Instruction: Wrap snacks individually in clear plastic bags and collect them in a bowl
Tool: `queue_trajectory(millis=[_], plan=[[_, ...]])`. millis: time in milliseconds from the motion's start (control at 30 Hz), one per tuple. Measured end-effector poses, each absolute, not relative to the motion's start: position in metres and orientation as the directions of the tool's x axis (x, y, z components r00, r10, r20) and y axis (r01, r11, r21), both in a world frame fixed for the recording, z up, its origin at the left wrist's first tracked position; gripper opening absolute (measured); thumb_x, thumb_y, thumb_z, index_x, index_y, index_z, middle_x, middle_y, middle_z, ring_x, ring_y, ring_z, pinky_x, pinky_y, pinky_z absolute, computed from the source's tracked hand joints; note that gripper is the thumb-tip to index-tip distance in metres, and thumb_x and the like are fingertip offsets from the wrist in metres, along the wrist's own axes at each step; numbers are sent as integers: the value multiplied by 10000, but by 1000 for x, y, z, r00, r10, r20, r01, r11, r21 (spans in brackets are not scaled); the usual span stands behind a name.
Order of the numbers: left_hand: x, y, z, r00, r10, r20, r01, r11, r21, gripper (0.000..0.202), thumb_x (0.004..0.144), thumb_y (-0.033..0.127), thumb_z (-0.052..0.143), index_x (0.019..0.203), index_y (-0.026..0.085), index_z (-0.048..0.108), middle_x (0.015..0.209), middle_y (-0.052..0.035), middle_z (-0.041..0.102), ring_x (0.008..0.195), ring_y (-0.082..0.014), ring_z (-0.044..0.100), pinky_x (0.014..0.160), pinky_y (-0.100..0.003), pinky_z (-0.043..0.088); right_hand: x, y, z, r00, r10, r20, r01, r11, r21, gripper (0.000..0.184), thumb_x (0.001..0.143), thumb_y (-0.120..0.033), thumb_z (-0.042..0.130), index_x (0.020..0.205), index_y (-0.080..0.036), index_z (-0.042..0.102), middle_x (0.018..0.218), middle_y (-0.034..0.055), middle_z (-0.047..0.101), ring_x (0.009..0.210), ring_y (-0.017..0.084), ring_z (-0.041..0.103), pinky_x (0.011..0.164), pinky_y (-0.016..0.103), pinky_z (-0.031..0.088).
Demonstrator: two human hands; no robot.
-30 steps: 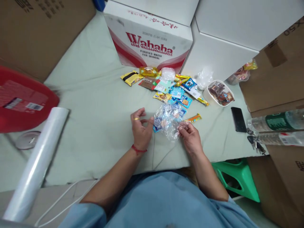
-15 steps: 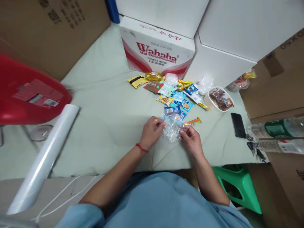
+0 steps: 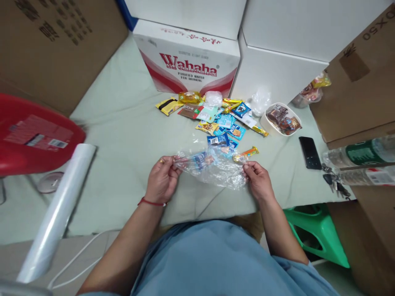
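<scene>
A crinkled sheet of clear plastic film (image 3: 220,174) is stretched between my two hands over the table. My left hand (image 3: 165,176) pinches its left end, and my right hand (image 3: 257,177) grips the right end between thumb and fingers. Through the film shows a blue snack packet (image 3: 203,159); whether it lies inside or beneath, I cannot tell. Just beyond are a dark blue packet (image 3: 217,141) and an orange-yellow snack stick (image 3: 246,154). Further back lies a heap of small snack packets, among them a yellow one (image 3: 169,106) and a brown one (image 3: 189,111).
A white tub (image 3: 282,119) of brown packets stands right of the heap, near a black phone (image 3: 310,153) and keys (image 3: 335,185). Behind is a Wahaha carton (image 3: 188,61). On the left lie a plastic roll (image 3: 58,209) and a red container (image 3: 37,137).
My hands have moved apart, the left one furthest, and the bunched film is now spread wide between them. The view has shifted slightly.
</scene>
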State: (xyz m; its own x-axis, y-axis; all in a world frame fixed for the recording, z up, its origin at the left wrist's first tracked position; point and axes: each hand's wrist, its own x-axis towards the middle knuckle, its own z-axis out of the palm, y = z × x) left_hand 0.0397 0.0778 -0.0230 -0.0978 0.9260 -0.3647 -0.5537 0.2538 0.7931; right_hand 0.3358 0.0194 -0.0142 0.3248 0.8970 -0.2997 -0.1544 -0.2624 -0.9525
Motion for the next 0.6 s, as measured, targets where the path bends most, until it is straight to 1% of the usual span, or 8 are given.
queue_trajectory(millis=[100,267,333,367,433,500,533,600], plan=[[29,75,-28,-140,915,-379,-549,247,799,397,690,381,920,737,202,569,853,3,718,848,-144,704,890,-334,605,341,20,-15,354,897,-264,-94,-247,-964,385,735,-522,864,902,-212,711,678,-39,607,601,124,498,565,256,404],[19,68,-25,-149,915,-376,-548,240,801,273,701,301,840,711,205,585,872,-26,751,1000,-227,752,932,-386,618,348,24,-10,352,920,-174,27,-196,-980,347,765,-519,835,907,-220,734,706,-24,631,628,141,506,598,275,437],[15,68,-21,-94,911,-403,-554,288,781,221,722,338,790,754,206,617,922,-44,770,964,-234,764,830,-357,633,351,26,-8,322,936,-141,93,-179,-979,309,791,-494,823,920,-221,757,724,-17,653,631,141,518,614,281,442],[13,70,-19,-55,902,-429,-547,332,768,239,756,406,757,798,207,633,956,-61,781,909,-229,769,741,-331,627,352,27,-6,302,945,-124,128,-169,-977,290,806,-481,816,925,-222,768,736,-12,665,631,141,522,621,284,443],[10,76,-15,9,862,-507,-494,445,747,411,833,606,654,896,200,649,977,-105,794,739,-212,757,555,-284,558,355,28,-4,260,962,-84,200,-139,-970,258,833,-461,798,941,-226,789,780,1,698,644,145,538,636,291,450],[9,85,-12,27,801,-599,-389,560,732,592,831,759,591,953,183,652,870,-127,790,554,-186,689,435,-254,449,357,30,1,213,977,-29,277,-89,-957,234,860,-444,780,961,-235,806,853,17,733,675,152,562,665,302,467],[10,89,-11,25,779,-627,-323,599,732,625,803,779,622,956,174,658,795,-119,776,483,-168,639,407,-245,402,358,30,4,186,982,0,315,-59,-947,222,872,-434,771,971,-240,813,888,23,746,698,158,579,689,310,479],[11,96,-11,24,774,-632,-207,623,755,563,716,683,781,896,159,679,671,-82,732,417,-134,549,390,-232,336,360,31,11,133,990,52,387,-4,-922,203,896,-418,752,988,-251,822,931,32,758,748,172,612,736,327,499]])
